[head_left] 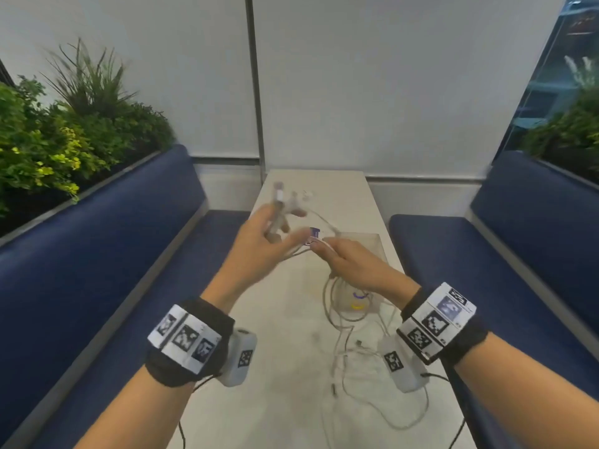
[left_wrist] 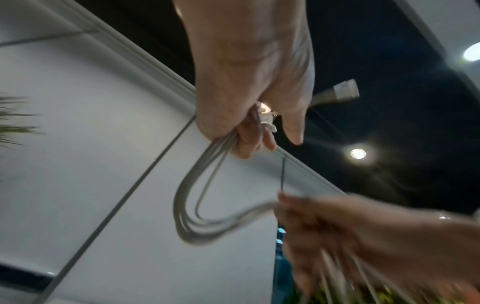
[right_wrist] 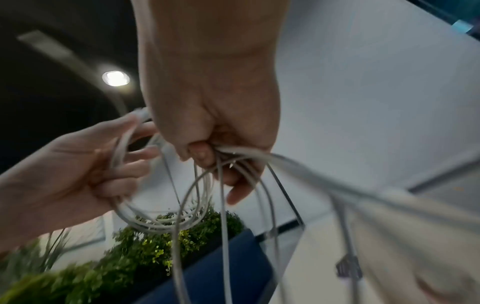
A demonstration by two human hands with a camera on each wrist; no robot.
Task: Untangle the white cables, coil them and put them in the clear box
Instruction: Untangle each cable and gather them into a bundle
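While both hands grip them, white cables loop downward, connector pointing away

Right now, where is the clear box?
In the head view, the clear box sits on the white table, right of centre, just beyond the right hand.

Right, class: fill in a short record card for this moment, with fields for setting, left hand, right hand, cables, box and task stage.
setting: narrow white table between blue benches, plants behind
left hand: grips looped white cables, a plug end sticking out
right hand: pinches several cable strands
cables: loops hang between both hands; more lie loose on the table
box: clear, on the table beyond the right hand
task stage: coiling under way; nothing visibly in the box
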